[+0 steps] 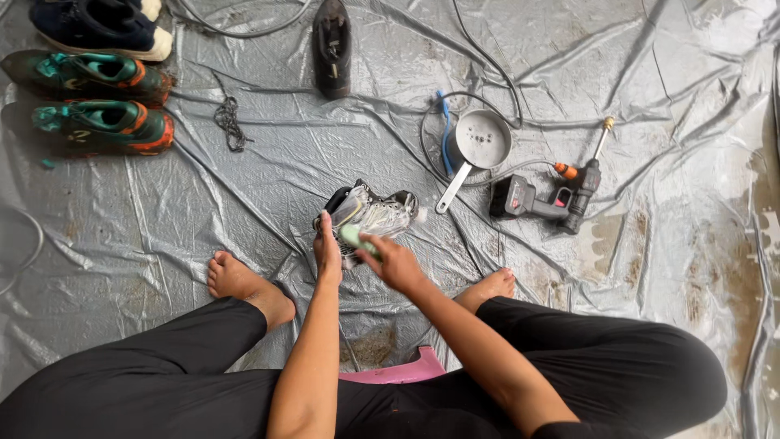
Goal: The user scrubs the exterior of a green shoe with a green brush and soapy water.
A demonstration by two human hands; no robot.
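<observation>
On a wet grey tarpaulin [203, 211], a seated, barefoot person is steadying a silver-and-black sneaker [375, 213] with the left hand [327, 254], its grip closing round the heel, while the right hand [393, 262] is pinching a pale green scrubber [354, 236] against the upper. Beyond are lying a small pan [481, 140], a cordless spray gun [551, 195] and teal shoes [101, 126]. Slick sheeting could be letting the sneaker slip sideways mid-scrub.

I'm sitting on a glossy, crinkled plastic sheet [244, 187], wet and mud-stained. My left hand [328, 254] is gripping a shoe [370, 213] of shiny mesh cloth; my right hand [392, 262] is gripping a smooth green plastic brush [354, 236]. The pan [481, 140] is looking like dull metal.
</observation>
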